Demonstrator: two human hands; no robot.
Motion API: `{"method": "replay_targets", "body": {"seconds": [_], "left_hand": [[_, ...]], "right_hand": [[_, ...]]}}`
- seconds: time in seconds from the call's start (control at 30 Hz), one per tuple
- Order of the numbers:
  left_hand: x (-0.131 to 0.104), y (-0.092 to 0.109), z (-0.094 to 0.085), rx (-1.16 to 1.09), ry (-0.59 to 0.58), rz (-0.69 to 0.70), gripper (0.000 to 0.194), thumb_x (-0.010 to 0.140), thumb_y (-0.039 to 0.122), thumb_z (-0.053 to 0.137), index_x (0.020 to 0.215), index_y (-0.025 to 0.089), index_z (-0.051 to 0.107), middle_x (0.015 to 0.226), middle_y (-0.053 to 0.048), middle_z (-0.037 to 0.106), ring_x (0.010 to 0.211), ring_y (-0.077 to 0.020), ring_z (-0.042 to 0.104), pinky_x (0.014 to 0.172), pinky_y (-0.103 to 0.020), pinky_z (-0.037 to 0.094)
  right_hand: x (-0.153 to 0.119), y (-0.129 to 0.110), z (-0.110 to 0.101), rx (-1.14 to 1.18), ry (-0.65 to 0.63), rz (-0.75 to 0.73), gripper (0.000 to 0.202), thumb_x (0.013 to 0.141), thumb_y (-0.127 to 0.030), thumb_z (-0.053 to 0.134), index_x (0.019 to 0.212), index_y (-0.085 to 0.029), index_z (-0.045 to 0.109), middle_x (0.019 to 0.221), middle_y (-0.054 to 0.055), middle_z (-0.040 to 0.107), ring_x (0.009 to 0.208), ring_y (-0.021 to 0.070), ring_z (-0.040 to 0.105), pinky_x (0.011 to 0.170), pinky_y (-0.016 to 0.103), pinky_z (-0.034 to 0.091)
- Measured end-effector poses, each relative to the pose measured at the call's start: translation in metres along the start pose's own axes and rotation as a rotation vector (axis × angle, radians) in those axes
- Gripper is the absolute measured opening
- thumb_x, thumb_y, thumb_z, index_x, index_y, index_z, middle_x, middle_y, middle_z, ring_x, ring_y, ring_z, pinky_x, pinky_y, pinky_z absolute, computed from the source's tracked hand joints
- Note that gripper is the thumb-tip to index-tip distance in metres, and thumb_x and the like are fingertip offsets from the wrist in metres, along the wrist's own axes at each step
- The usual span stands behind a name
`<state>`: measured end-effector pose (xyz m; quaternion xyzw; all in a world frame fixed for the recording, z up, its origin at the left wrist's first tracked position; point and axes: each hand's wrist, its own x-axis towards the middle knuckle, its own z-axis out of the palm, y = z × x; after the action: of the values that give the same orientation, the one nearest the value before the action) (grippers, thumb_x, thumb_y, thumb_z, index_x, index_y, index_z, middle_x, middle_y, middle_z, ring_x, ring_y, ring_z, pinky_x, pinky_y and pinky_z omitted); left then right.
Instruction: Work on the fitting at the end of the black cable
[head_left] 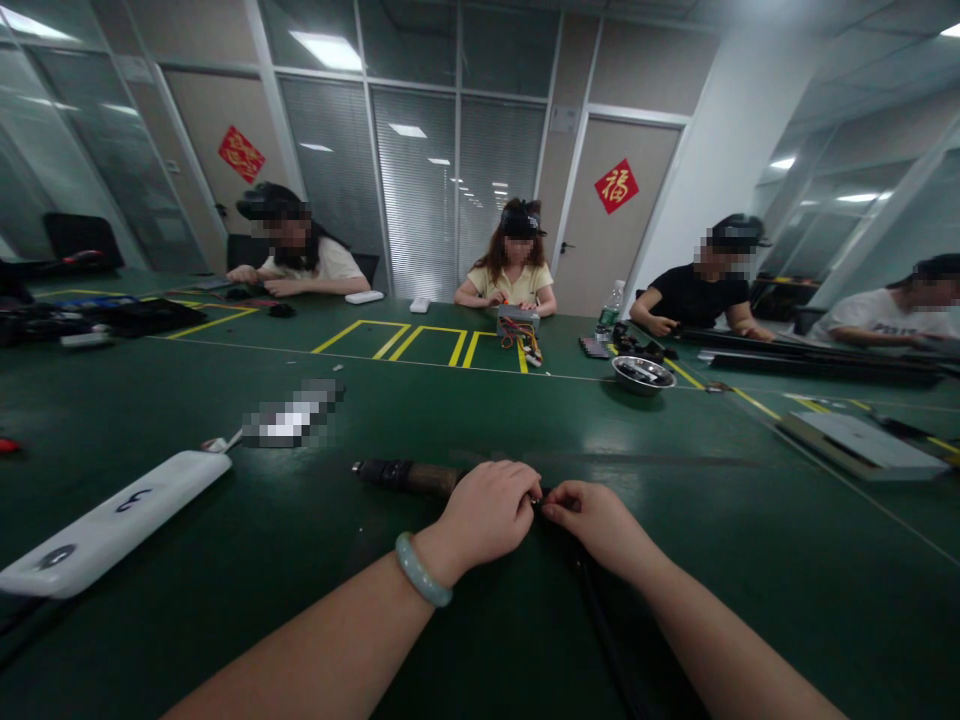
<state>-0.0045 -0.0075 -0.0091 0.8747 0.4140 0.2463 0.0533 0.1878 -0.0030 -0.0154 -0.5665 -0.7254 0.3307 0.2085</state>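
Note:
In front of me lies a dark, stick-shaped tool (pixel 427 478) with a brownish body, a black collar and a small metal tip pointing left. It resembles an electric screwdriver, but I cannot be sure of its kind. Over its right-hand end is my left hand (pixel 491 505), fingers curled round it, a pale green bangle (pixel 421 572) on the wrist. My right hand (pixel 600 520) faces it, thumb and fingers pinched together near a tiny shiny part; what they hold is hidden. Below the hands a black cable-like strip (pixel 600 620) runs toward the table's near edge.
A white power strip (pixel 120 520) lies at left on the green table (pixel 300 560), near a blurred-out device (pixel 296 415). Farther off are a metal bowl (pixel 643 374) of dark parts, a water bottle (pixel 611 308) and a grey flat case (pixel 862 440). Several people work around the table.

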Motion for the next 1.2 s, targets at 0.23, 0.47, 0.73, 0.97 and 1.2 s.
{"method": "replay_targets", "body": {"seconds": [0.23,0.47,0.73,0.97,1.2], "left_hand": [[-0.0005,-0.0004,0.0002,0.005,0.001,0.003,0.011,0.086,0.021,0.051,0.093,0.02,0.06,0.099,-0.003,0.064,0.094,-0.0197,0.058,0.087,-0.036,0.044],[-0.0009,-0.0014,0.002,0.014,-0.001,0.005,0.012,0.084,0.016,0.051,0.092,0.021,0.059,0.099,-0.002,0.064,0.094,-0.0192,0.058,0.088,-0.036,0.043],[-0.0004,0.0005,0.0006,0.013,0.014,0.007,0.01,0.086,0.02,0.053,0.093,0.021,0.059,0.098,-0.001,0.064,0.094,-0.0189,0.058,0.087,-0.035,0.044],[-0.0006,-0.0005,0.0,0.016,-0.01,0.009,0.01,0.09,0.022,0.05,0.094,0.021,0.06,0.101,-0.002,0.064,0.097,-0.0192,0.058,0.089,-0.036,0.043],[-0.0004,-0.0012,0.0024,0.011,-0.005,0.004,0.013,0.092,0.021,0.048,0.094,0.021,0.06,0.101,-0.002,0.064,0.097,-0.0189,0.058,0.089,-0.035,0.043]], "right_hand": [[0.0007,0.0018,0.0004,-0.007,-0.001,0.001,0.019,0.081,-0.033,0.057,0.084,-0.02,0.071,0.079,0.002,0.071,0.072,0.0165,0.063,0.063,0.025,0.041],[0.0011,0.0042,0.0021,-0.004,0.013,-0.01,0.018,0.081,-0.032,0.057,0.083,-0.02,0.071,0.079,0.001,0.071,0.072,0.0161,0.063,0.063,0.025,0.04],[0.001,0.0025,0.0012,-0.02,0.011,-0.007,0.019,0.081,-0.033,0.057,0.084,-0.019,0.071,0.078,0.002,0.071,0.071,0.0161,0.062,0.062,0.024,0.04],[0.0001,0.0018,0.0002,-0.011,0.013,0.003,0.018,0.081,-0.033,0.058,0.084,-0.021,0.071,0.078,0.0,0.071,0.07,0.0155,0.062,0.061,0.024,0.04],[0.0,0.0017,0.0004,0.007,-0.003,0.014,0.018,0.082,-0.033,0.057,0.084,-0.021,0.07,0.08,0.001,0.071,0.072,0.0162,0.063,0.062,0.025,0.041]]}}
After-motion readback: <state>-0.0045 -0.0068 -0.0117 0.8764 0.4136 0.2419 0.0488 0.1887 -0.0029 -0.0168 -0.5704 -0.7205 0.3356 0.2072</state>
